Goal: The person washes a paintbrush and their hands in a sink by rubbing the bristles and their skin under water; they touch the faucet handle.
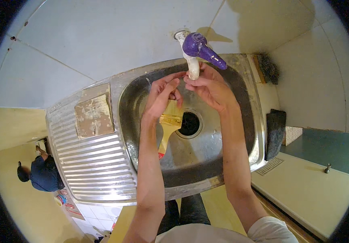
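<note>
My left hand [165, 94] holds a flat paintbrush [172, 120] by its bristle end, with the wooden handle hanging down over the stainless steel sink [203, 152]. My right hand [212, 88] is at the spout of a white tap [193, 68]; its thumb and fingers are around the spout's lower end. Some of its fingers are hidden behind the spout. The tap comes out of the wall and has a purple lever handle [205, 50] pointing to the lower right. Below the hands lies the round drain [189, 123].
Stained pieces of cardboard [94, 117] lie on the ribbed drainboard [98, 173]. A dark cloth [275, 133] hangs right of the sink. A person [42, 170] in dark clothes works by the far left wall, near a paint pot [60, 199]. A door [308, 182] stands at right.
</note>
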The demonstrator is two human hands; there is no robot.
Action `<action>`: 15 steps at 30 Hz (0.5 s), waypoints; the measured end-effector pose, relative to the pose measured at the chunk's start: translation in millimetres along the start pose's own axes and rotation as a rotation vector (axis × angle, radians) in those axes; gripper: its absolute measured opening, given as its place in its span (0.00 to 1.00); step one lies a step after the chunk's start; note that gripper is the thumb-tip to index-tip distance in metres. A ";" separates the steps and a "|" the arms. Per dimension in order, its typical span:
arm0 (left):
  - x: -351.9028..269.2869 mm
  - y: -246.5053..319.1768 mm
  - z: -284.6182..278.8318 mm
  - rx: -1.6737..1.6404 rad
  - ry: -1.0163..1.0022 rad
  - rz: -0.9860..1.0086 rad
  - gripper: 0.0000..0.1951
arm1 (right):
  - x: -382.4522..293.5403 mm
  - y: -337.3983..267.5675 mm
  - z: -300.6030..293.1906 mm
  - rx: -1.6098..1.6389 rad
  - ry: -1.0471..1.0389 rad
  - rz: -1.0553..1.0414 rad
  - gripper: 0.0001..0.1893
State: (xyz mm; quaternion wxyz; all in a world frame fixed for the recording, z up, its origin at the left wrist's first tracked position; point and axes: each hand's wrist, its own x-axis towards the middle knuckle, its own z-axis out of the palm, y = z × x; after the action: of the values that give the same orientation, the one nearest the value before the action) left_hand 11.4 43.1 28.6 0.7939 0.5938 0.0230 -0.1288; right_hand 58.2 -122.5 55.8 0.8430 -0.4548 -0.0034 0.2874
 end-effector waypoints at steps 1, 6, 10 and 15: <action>0.1 0.2 -0.3 0.020 0.005 0.013 0.25 | -1.1 -0.9 -1.5 0.000 -0.001 0.000 0.20; 1.2 -1.9 -0.9 0.015 0.013 0.068 0.20 | 0.8 4.2 -9.6 -0.030 -0.092 0.011 0.22; -0.8 1.6 1.4 -0.069 0.076 0.130 0.14 | 3.2 9.4 -8.3 -0.078 -0.048 -0.004 0.23; 0.6 -4.5 -2.6 -0.073 0.123 0.209 0.08 | -2.2 4.8 1.6 -0.155 0.009 0.002 0.26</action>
State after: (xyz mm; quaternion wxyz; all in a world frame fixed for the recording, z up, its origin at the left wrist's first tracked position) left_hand 11.3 44.3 23.5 0.8213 0.5703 0.0142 -0.0078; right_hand 53.7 -120.3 53.7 0.8051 -0.5199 -0.0212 0.2848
